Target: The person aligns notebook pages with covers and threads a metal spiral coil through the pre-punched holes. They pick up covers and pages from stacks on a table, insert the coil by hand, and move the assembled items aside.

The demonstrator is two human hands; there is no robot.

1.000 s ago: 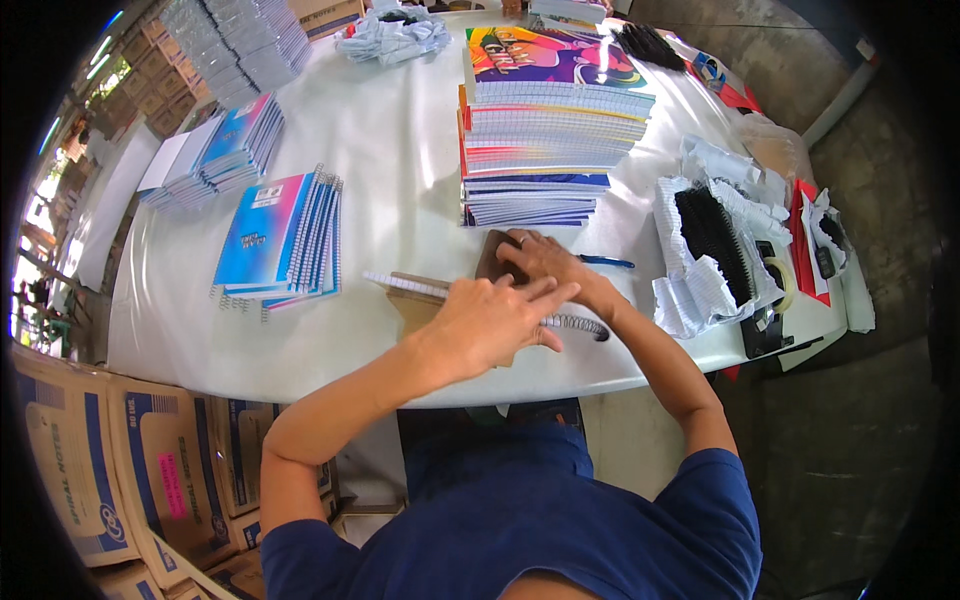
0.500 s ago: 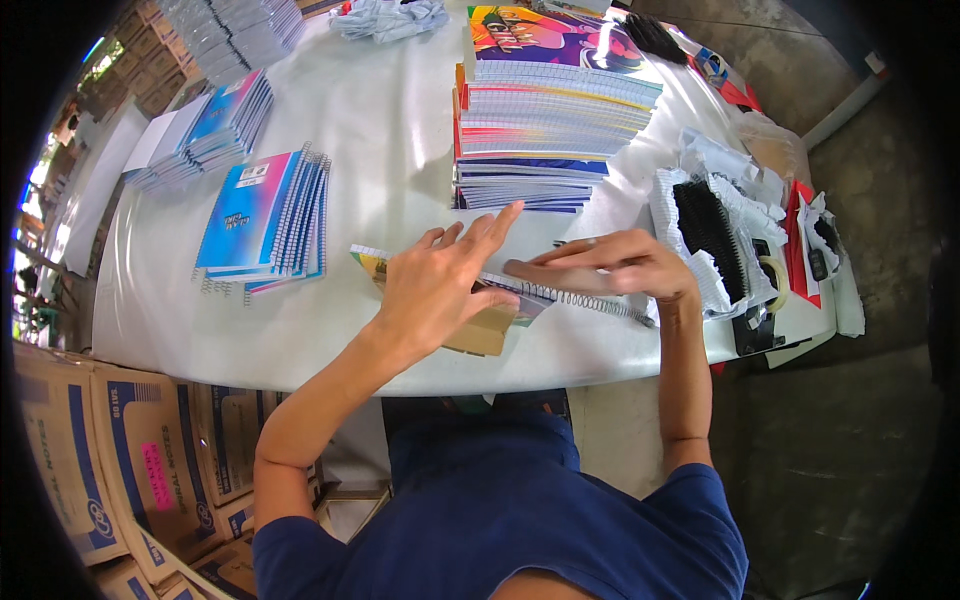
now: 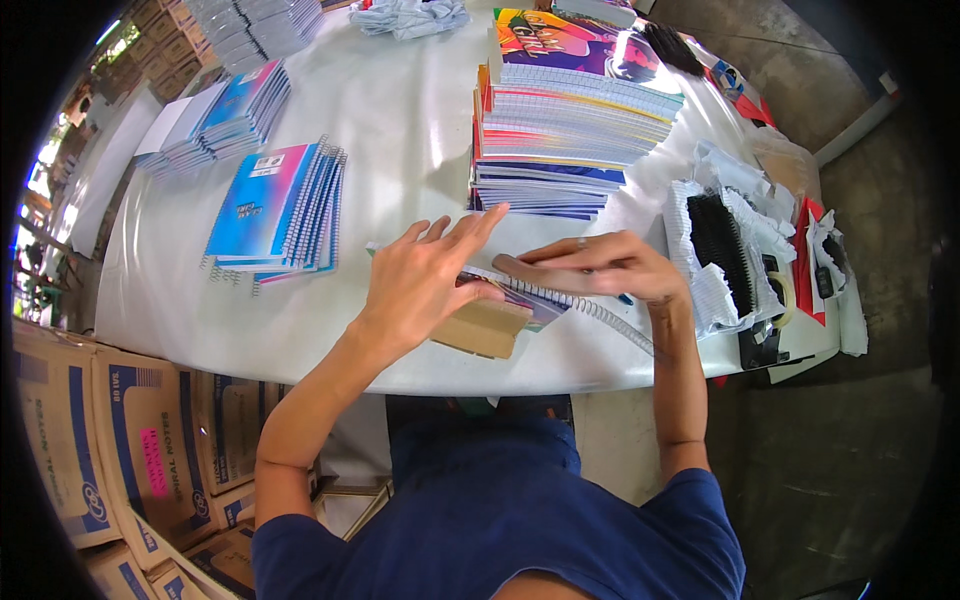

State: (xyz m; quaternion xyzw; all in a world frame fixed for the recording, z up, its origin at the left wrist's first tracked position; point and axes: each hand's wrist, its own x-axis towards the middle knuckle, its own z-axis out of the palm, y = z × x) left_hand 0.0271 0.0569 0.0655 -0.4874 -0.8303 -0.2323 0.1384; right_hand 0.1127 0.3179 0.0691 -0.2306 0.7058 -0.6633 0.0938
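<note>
White, glossy covering spreads over the table (image 3: 240, 345), whose curved near edge runs just above the person's navy shirt (image 3: 480, 480), with printed cardboard boxes (image 3: 165, 440) piled below at the lower left. Near that edge, a tan cardboard piece (image 3: 483, 332) lies against the near side of a notebook (image 3: 525, 300), which is tilted up between the 2 hands. The left hand (image 3: 425, 280) straddles it, thumb on the near side and fingers spread; whether it grips, I cannot tell. The right hand (image 3: 615, 268) is closed on a blurred brown piece (image 3: 535, 274) set along the notebook's bound edge, where a clear-looking coil (image 3: 612, 323) runs through and trails past the corner toward the right forearm. Farther right, black coils (image 3: 715, 240) lie in crumpled white paper (image 3: 690, 290), beside a tape roll (image 3: 788, 290). Farther left, blue-and-pink spiral notebooks (image 3: 265, 210) overlap in a pile. Beyond the hands rises a tall stack of colourful notebooks (image 3: 575, 120); at the far left stand more blue notebooks (image 3: 240, 105).
</note>
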